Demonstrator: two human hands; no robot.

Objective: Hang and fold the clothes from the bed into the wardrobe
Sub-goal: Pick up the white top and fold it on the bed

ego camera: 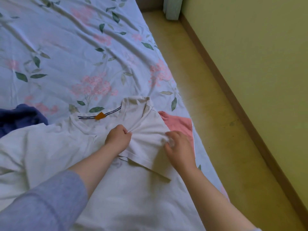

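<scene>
Two hands close together at centre: left hand [118, 137] pinches the white shirt [50, 155] at its folded-in sleeve, right hand [179, 147] clutches the sleeve edge | shirt spread across lower frame on flowered bed sheet [66, 47] | risk: uneven pull may skew the fold, drag pink garment [178, 122] beneath | pale floor [208, 97], yellow wall [258, 47] right

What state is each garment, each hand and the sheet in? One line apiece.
Floral sheet: wrinkled.
White T-shirt: spread on the sheet, one sleeve folded inward.
Pink garment: flat, partly under the T-shirt.
Dark blue garment: crumpled on the sheet.
Left hand: pinching T-shirt fabric.
Right hand: gripping bunched T-shirt fabric.
</scene>
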